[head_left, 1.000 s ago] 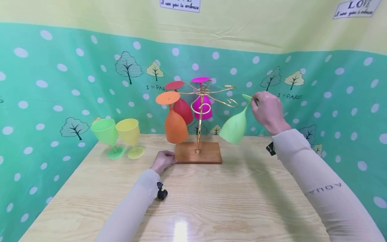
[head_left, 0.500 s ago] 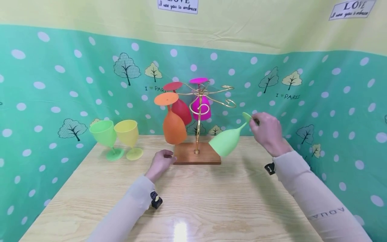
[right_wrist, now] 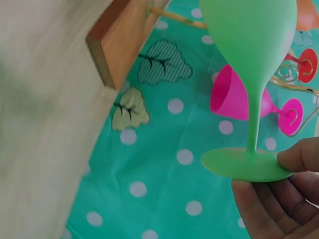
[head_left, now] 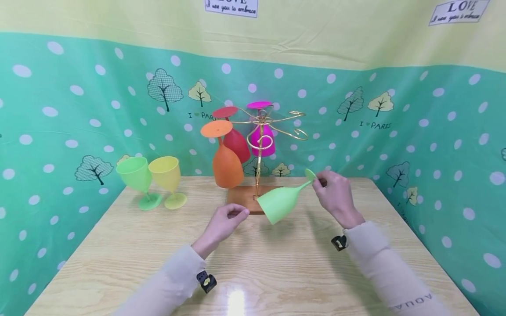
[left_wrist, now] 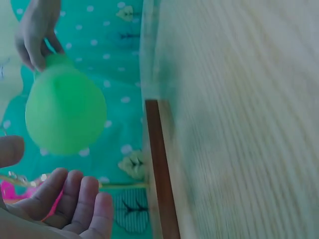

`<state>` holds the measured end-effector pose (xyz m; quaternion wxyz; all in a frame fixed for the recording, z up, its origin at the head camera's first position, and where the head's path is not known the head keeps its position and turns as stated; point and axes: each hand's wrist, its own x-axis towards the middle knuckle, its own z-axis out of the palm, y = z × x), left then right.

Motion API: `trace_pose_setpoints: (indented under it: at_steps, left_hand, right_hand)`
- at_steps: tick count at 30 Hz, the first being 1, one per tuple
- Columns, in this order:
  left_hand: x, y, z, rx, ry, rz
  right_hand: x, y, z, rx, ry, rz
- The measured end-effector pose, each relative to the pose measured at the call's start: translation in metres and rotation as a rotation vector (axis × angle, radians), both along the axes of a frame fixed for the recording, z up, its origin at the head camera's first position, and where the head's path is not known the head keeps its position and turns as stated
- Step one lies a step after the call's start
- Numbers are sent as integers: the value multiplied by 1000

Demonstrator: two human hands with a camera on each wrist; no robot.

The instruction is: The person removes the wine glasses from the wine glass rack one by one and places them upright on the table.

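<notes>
A light green goblet [head_left: 281, 202] hangs tilted over the table, its mouth turned down and to the left. My right hand [head_left: 334, 193] pinches it by the foot, thumb on one face and fingers under the other, as the right wrist view shows. My left hand [head_left: 225, 224] is off the rack's base, fingers loosely bent and holding nothing, close to the goblet's rim. Behind both stands a gold wire glass rack [head_left: 259, 162] on a wooden base [head_left: 241, 197]. Orange [head_left: 228, 166], red [head_left: 237, 142] and magenta [head_left: 263, 140] goblets hang upside down from it.
A green goblet [head_left: 136, 173] and a yellow goblet [head_left: 166, 173] stand upright at the table's back left. Curled wire arms [head_left: 296, 131] of the rack reach out to the right and front. A patterned cloth [head_left: 316, 87] closes off the back and sides.
My right hand has lowered the light green goblet and brought it left, tipping it further sideways. My left hand has let go of the wooden base and moved right toward the goblet.
</notes>
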<state>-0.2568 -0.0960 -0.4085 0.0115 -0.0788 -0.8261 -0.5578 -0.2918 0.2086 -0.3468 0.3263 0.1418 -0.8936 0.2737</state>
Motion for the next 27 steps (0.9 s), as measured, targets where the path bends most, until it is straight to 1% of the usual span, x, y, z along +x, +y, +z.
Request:
trace_pose_setpoints:
  at_steps: [2,5,10,14,17,20,25,27]
  left_hand:
    - [5,4,1,16,3,-14]
    - [9,9,2,57,9,-29]
    - [11,16,1,124,24,-46]
    - [13,19,-1,138,28,-48]
    - [15,19,-1,154,46,-47]
    - [17,19,-2,168,55,-25]
    - [19,17,-1,222,42,42]
    - [21,15,0,235,43,59]
  right_hand:
    - [1,-5,-7,-32,-18,11]
    - [1,-13,-17,-75,-40,27]
    - [2,-24,-30,-142,-74,37]
    - [3,-31,-39,-188,-125,36]
    - [4,-35,-43,-209,-155,33]
    - [6,-38,-46,-240,-198,39]
    - [10,-42,-51,-294,-268,49]
    - [12,-44,-53,-317,-300,53]
